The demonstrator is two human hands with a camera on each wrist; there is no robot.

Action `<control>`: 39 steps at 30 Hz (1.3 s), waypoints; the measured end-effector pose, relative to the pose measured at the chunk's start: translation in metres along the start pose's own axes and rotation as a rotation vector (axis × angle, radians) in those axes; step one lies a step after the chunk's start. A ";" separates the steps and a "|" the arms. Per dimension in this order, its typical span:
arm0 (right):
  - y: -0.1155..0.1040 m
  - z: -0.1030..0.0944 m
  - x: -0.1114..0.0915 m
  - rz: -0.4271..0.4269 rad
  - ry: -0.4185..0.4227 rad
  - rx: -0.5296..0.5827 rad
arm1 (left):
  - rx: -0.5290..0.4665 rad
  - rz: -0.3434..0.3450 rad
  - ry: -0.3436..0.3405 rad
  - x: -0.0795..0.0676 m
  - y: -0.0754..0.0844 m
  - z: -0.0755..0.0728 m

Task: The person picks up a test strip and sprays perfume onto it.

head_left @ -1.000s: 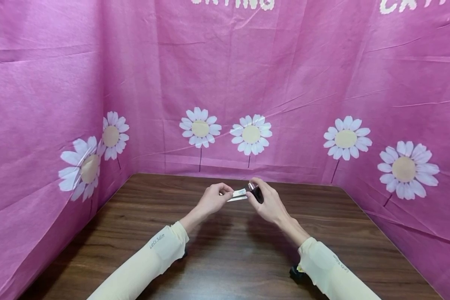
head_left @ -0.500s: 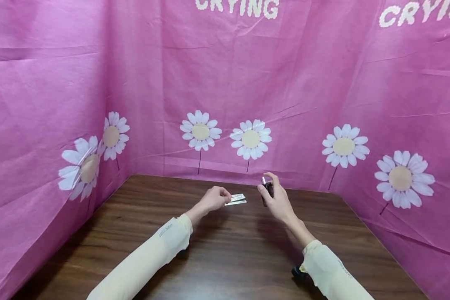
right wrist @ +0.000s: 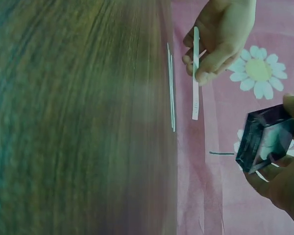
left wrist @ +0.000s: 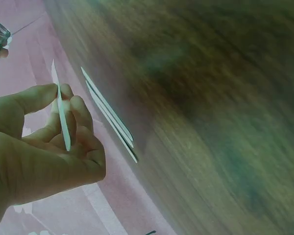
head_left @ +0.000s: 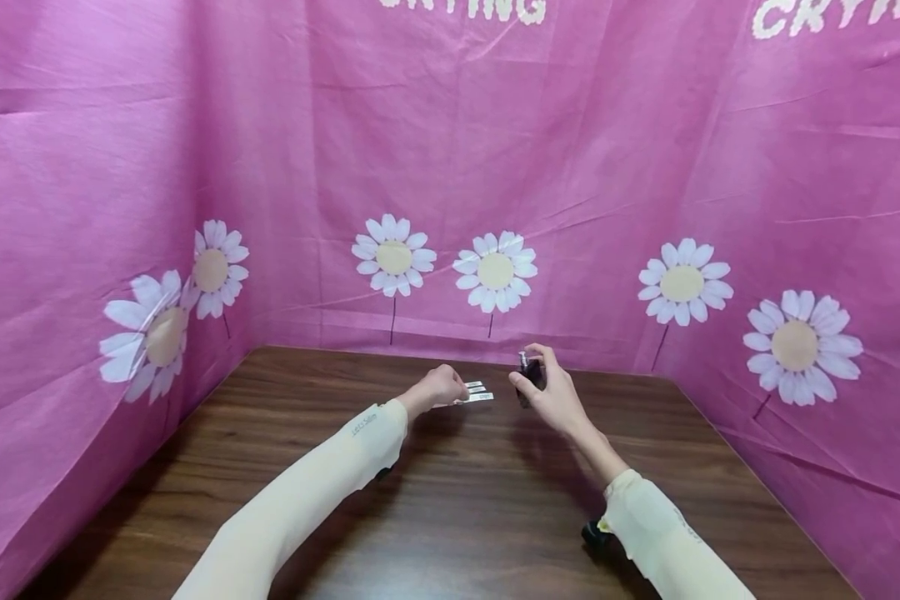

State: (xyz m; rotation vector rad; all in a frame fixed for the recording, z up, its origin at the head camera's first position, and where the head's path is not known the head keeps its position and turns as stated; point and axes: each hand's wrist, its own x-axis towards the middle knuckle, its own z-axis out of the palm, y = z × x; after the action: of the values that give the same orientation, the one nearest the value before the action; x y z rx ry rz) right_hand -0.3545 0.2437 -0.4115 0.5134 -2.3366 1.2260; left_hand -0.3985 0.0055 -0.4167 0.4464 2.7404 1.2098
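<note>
My left hand (head_left: 438, 386) pinches a white paper test strip (left wrist: 63, 120) between thumb and fingers, held above the table. Two similar strips (right wrist: 172, 93) lie side by side on the wood, just beyond the held one in the head view. Small dark print shows near the end of the held strip (head_left: 482, 397). To the right, my right hand (head_left: 558, 400) grips a dark, faceted perfume bottle (right wrist: 267, 139) off the table. Its silver spray nozzle (head_left: 523, 359) points up, with the index finger arched near the top. A gap separates bottle and strips.
The brown wooden table (head_left: 450, 517) ends at a pink cloth backdrop (head_left: 450, 167) with white daisies, which hangs at the back and both sides. A black wrist device (head_left: 595, 533) sits under the right sleeve cuff.
My right hand has drawn the bottle rightward, away from the strips. The left hand dipped to the strips, and now the held strip is in front of the two on the table.
</note>
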 end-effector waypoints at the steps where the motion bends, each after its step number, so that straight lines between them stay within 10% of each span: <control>1: 0.001 -0.001 0.000 0.009 -0.005 -0.002 | 0.007 -0.002 -0.006 0.001 0.000 0.000; 17: 0.014 -0.011 0.005 0.104 -0.074 -0.136 | 0.100 -0.084 -0.018 0.012 0.000 0.007; 39: 0.021 -0.011 0.000 0.190 -0.091 -0.240 | 0.374 0.057 0.015 0.009 -0.003 0.020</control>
State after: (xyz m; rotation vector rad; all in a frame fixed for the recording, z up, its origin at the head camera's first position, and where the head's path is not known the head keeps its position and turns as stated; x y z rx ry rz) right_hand -0.3630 0.2647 -0.4202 0.2767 -2.6147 0.9991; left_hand -0.4031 0.0209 -0.4325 0.5546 2.9888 0.7072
